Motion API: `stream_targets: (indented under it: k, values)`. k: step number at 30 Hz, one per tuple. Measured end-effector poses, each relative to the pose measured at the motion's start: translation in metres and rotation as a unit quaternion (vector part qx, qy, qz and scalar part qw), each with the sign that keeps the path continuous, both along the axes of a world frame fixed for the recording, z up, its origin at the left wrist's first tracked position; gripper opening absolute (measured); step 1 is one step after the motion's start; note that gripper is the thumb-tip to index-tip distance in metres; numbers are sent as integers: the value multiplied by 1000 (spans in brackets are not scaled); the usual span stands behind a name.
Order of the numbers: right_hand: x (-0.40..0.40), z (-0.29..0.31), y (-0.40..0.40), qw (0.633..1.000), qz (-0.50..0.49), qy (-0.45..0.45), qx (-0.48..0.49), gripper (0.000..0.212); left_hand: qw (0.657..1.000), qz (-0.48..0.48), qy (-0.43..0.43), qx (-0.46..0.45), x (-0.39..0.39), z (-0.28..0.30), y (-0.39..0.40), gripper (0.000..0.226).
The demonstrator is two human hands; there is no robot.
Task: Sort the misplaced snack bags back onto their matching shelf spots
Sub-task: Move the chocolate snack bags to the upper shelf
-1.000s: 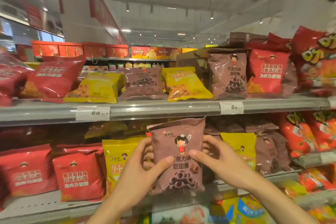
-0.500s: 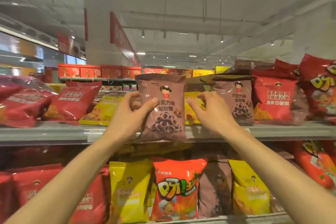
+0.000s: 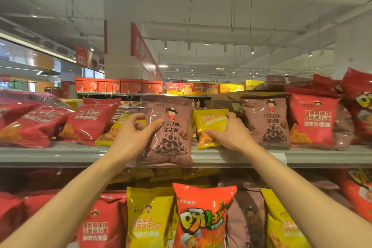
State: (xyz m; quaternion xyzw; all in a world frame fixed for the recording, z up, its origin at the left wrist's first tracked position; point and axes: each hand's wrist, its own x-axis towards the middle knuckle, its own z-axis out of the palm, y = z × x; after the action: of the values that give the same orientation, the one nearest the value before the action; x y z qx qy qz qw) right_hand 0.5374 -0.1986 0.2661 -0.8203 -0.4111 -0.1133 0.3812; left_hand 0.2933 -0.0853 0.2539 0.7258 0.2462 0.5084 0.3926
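My left hand (image 3: 131, 137) grips a brown chocolate-ring snack bag (image 3: 171, 133) by its left edge and holds it upright in front of the upper shelf (image 3: 60, 154). To its right, my right hand (image 3: 231, 134) grips a yellow snack bag (image 3: 211, 122) that lies on that shelf. Another brown bag of the same kind (image 3: 266, 122) stands on the shelf just right of my right hand. A second yellow bag (image 3: 112, 135) lies behind my left hand, partly hidden.
Red snack bags (image 3: 88, 121) lie on the upper shelf's left, and more red bags (image 3: 314, 121) stand at its right. The lower shelf holds red, yellow, brown and orange bags (image 3: 201, 217). Red gift boxes (image 3: 118, 85) line a far shelf.
The brown bag rose from the lower shelf to the upper shelf. My right hand let go of it and took hold of the yellow bag on the shelf.
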Motion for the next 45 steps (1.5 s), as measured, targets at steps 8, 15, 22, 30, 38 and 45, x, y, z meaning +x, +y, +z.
stream_targets:
  k: [8, 15, 22, 30, 38, 45]
  values:
    - [2, 6, 0, 982, 21, 107, 153, 59, 1000, -4, -6, -15, -8, -4, 5, 44]
    - [6, 6, 3, 984, -22, 110, 138, 40, 1000, 0, -8, -10, -11, -5, 3, 37]
    - [-5, 12, 1, 937, 39, 232, 258, 27, 1000, 1, -15, -10, -13, -6, 6, 36]
    - [-21, -3, -27, 926, 123, 197, 298, 24, 999, -21, -33, -4, -9, -3, 15, 44]
    - [5, -31, -97, 925, 113, 149, 330, 12, 999, -20, 7, 48, 46, 26, 2, 33]
    - [13, -47, -141, 928, 152, 159, 301, 13, 990, 27, 90, 109, 94, 49, 3, 53]
